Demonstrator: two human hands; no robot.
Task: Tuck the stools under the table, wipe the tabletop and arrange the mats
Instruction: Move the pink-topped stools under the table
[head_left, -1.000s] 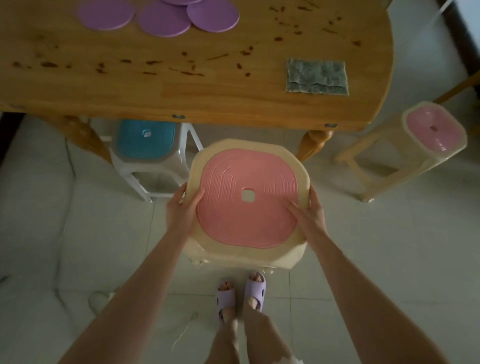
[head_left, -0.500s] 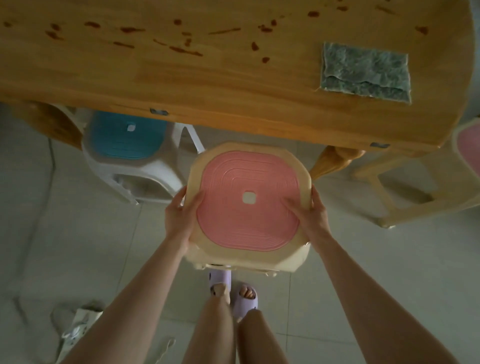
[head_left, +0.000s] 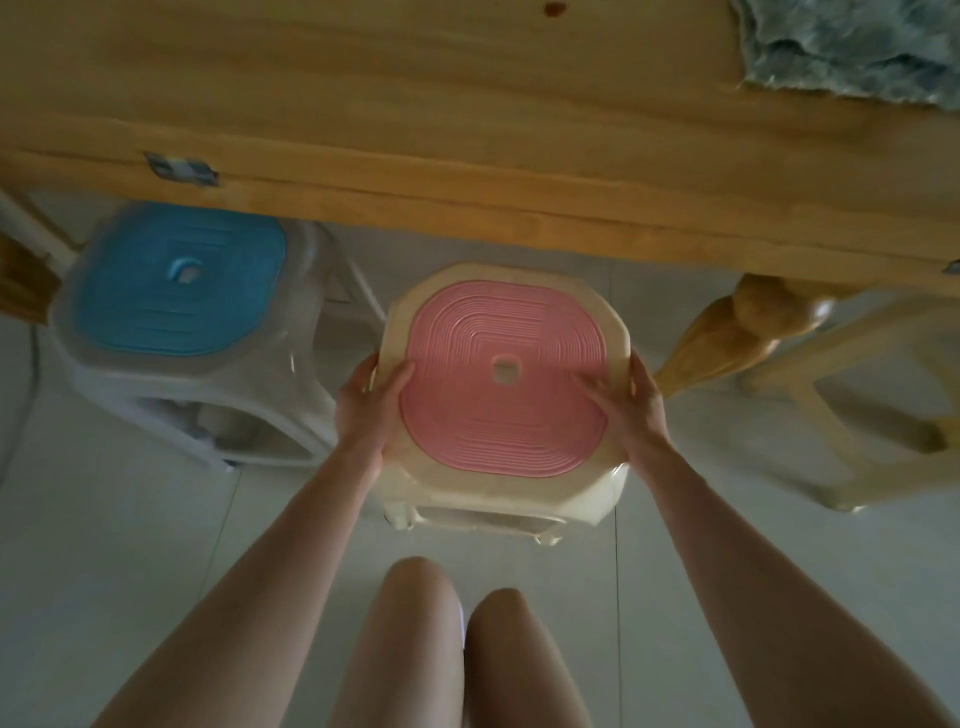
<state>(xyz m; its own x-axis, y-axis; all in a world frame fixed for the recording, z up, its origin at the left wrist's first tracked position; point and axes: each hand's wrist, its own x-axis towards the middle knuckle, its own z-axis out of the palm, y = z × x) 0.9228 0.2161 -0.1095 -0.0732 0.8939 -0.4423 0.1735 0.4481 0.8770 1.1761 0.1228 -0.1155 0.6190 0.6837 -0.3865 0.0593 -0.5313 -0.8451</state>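
- The pink-seated stool (head_left: 503, 379) sits just in front of the near edge of the table (head_left: 415, 130), its far rim close to that edge and its seat not yet under the tabletop; whether its feet touch the floor cannot be told
- The left hand (head_left: 366, 402) clamps the stool's left rim, on the side away from the table; the thumb lies on the pink seat and the fingers wrap over the cream edge
- The right hand (head_left: 636, 410) grips the right rim in the same way, thumb on top, fingers curled round the edge
- The table leg (head_left: 737, 332) stands just right of the held stool, close to the right hand
- A blue-seated stool (head_left: 176, 280) stands at the table's near edge, left of the pink one; the two are near but apart
- A cream stool frame (head_left: 857, 415) shows right of the table leg; its seat is out of view
- A crumpled grey cloth (head_left: 852, 47) lies on the tabletop toward the table's right end, cut by the frame edge
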